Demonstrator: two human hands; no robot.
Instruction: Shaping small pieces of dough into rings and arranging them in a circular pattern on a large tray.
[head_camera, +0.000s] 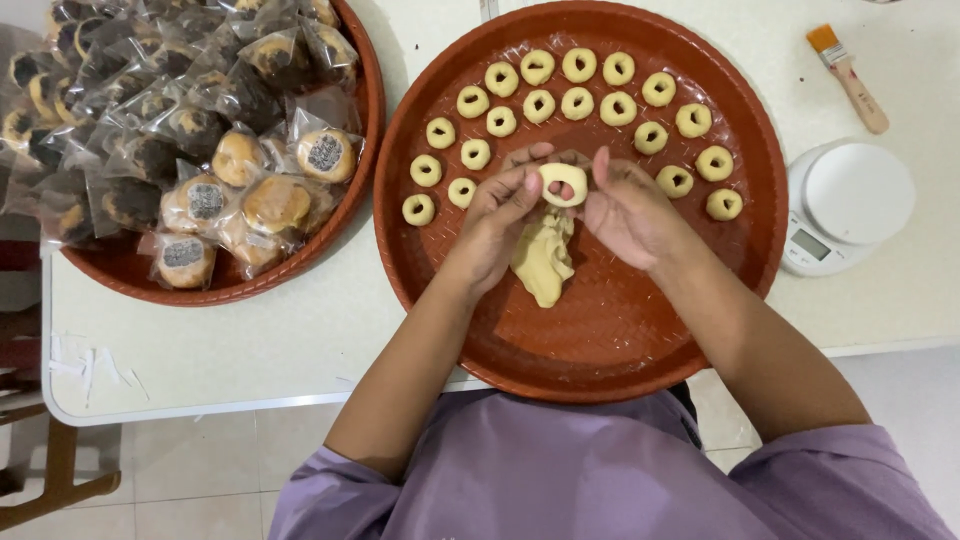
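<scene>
Head view: small dough piece (563, 184) pinched between left hand (500, 215) and right hand (625, 205), held above brown round tray (620, 330). Larger dough lump (543, 258) seen just below hands, over tray middle. Dough rings (560, 105) laid in two curved rows along far side of tray. Second tray (130, 272) at left, heaped with wrapped pastries (215, 195). White scale (848, 205) and brush (848, 78) placed at right on white table (250, 350).
</scene>
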